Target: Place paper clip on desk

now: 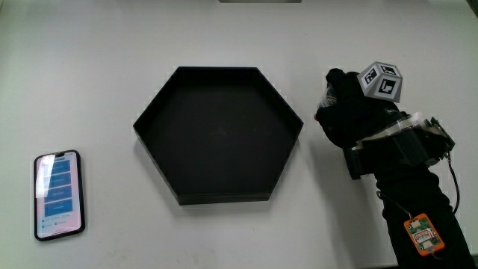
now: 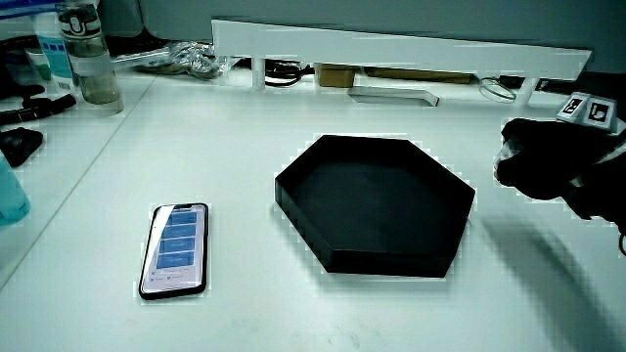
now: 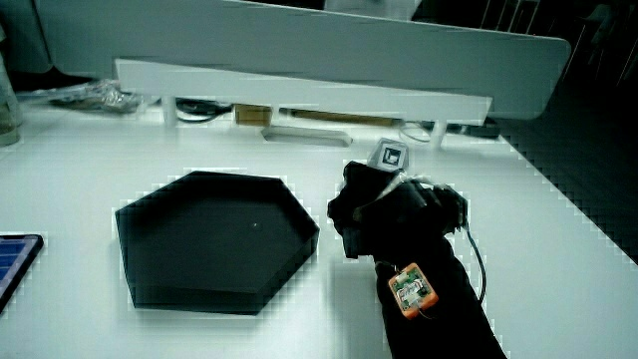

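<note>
Paper clip: not discernible in any view. If present, it is presumably inside the hand [image 1: 357,112]; judgement only. Its long axis cannot be told.

Hand: black glove, patterned cube [image 1: 381,81] on its back, forearm running toward the person. Sits over bare bench [image 1: 89,75] just beside the hexagonal tray [image 1: 160,101], near one of the tray's corners. Fingers curled down and inward; whether they grip anything or merely clench cannot be told.

Relation governing the coming move: bare bench lies directly beneath the hand, so a set-down there needs only a lowering and a release. The tray stands close alongside; a clip let go toward it could land inside instead.

Hexagonal tray: black, shallow, nothing visible in it, mid-bench.

Phone [image 1: 57,194]: screen lit, lying flat, well apart from the tray, nearer the person.

View differences: the main view shows the gap between hand and tray. Both side views show the low partition [image 3: 299,85]. A side view adds a clear bottle [image 2: 88,59] at the bench's edge and cuts the hand off at the frame edge.
</note>
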{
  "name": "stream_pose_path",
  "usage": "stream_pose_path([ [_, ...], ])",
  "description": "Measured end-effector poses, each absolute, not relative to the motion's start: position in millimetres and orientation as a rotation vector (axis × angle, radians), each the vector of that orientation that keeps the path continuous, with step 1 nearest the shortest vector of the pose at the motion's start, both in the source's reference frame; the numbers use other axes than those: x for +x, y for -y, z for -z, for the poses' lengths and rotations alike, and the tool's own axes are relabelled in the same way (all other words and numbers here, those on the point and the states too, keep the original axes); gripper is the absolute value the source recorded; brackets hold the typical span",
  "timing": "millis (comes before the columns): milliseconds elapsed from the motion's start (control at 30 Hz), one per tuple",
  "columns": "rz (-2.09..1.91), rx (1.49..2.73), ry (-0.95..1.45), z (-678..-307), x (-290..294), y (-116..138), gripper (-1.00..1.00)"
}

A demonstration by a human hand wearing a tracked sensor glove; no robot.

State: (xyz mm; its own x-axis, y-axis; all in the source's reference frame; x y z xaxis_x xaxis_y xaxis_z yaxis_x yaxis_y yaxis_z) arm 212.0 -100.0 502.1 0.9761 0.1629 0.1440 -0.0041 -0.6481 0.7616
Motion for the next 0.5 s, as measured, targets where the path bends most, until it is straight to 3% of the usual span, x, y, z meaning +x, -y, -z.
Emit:
stream_pose_path([
  [500, -0.188, 2.238, -0.166, -528.7, 218.5, 84.6, 0.0],
])
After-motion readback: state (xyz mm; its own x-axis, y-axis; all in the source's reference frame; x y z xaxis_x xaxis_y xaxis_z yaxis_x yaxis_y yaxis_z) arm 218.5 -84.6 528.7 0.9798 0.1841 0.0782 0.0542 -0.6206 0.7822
